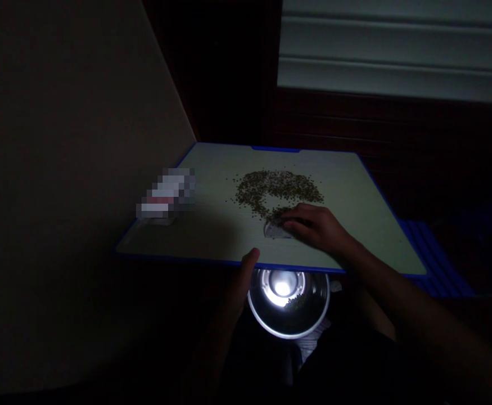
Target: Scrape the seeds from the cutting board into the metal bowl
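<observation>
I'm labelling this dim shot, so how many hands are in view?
2. The left hand grips the near edge of the board, fingers hidden; the right hand holds a clear piece by the seeds. Shadow could hide more.

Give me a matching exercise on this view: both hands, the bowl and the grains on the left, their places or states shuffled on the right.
1. Left hand
2. Right hand
3. Metal bowl
4. Small grains

A. has green bits inside
B. spread in a curved patch
C. thumb on the board's near edge
D. at a clear flat piece

Pairs: 1-C, 2-D, 3-A, 4-B
</observation>
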`<state>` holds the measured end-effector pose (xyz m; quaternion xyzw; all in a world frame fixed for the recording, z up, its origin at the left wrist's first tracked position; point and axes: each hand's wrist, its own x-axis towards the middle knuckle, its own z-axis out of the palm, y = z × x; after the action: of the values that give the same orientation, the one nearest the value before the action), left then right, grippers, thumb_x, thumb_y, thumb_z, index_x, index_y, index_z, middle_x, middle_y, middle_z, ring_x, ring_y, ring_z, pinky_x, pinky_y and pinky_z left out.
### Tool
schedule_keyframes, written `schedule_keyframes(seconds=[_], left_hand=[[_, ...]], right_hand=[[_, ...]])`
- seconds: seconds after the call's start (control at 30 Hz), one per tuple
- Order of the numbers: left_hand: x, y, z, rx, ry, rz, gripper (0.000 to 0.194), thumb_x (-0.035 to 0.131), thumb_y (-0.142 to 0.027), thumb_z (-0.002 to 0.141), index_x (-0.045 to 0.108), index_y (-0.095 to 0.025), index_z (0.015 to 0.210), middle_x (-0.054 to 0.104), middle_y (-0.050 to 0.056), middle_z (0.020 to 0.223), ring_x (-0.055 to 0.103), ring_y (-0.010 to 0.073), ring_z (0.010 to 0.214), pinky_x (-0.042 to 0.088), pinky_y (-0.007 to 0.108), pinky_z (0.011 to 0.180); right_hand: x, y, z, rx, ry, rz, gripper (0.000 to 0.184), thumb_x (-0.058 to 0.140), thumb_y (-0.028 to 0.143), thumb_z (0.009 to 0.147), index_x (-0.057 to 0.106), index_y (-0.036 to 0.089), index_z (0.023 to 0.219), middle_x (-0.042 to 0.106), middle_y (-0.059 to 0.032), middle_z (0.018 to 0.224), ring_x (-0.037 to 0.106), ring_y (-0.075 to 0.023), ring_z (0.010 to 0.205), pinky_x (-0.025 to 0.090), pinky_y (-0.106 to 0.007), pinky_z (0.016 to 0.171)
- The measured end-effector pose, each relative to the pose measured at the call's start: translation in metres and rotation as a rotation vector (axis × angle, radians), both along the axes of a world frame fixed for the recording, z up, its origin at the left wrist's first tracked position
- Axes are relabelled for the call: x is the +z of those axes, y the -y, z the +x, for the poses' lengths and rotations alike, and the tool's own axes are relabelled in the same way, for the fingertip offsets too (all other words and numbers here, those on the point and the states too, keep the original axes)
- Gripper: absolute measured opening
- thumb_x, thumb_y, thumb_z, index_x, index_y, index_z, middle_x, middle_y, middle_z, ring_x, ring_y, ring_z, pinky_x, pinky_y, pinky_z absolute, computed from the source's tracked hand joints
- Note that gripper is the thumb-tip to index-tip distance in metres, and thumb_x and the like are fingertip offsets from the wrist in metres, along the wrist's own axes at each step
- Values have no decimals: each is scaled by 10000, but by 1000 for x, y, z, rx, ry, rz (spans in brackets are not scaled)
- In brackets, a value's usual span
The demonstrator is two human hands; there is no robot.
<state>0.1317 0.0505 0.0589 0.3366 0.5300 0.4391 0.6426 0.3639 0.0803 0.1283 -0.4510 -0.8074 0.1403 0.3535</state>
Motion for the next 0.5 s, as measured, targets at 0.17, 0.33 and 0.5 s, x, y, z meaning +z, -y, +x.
schedule_keyframes(seconds=[0.17, 0.33, 0.5], left_hand=[[1, -1, 1, -1, 31, 10, 396, 716, -514, 843, 730, -238, 1127, 722, 66, 1281, 578, 289, 1315, 388, 382, 1154], [6, 2, 3, 6, 29, -24, 369, 713, -509, 842, 744, -235, 1087, 745, 80, 1224, 597, 314, 1290, 391, 409, 1150], [3, 0, 1, -4, 23, 15, 352, 712, -512, 843, 757, -245, 1068, 748, 73, 1213, 574, 309, 1318, 361, 395, 1172]], right_hand=[[1, 1, 0, 17, -17, -32, 218, 622, 286, 983, 731, 234, 1164, 746, -66, 1046, 688, -181, 918, 543, -343, 825], [2, 3, 1, 25, -21, -70, 214, 638, 305, 969, 734, 228, 1145, 749, -60, 1032, 690, -175, 890, 541, -334, 807], [1, 5, 2, 53, -38, -147, 213, 669, 324, 943, 743, 213, 1109, 752, -57, 986, 696, -171, 857, 542, -316, 772]])
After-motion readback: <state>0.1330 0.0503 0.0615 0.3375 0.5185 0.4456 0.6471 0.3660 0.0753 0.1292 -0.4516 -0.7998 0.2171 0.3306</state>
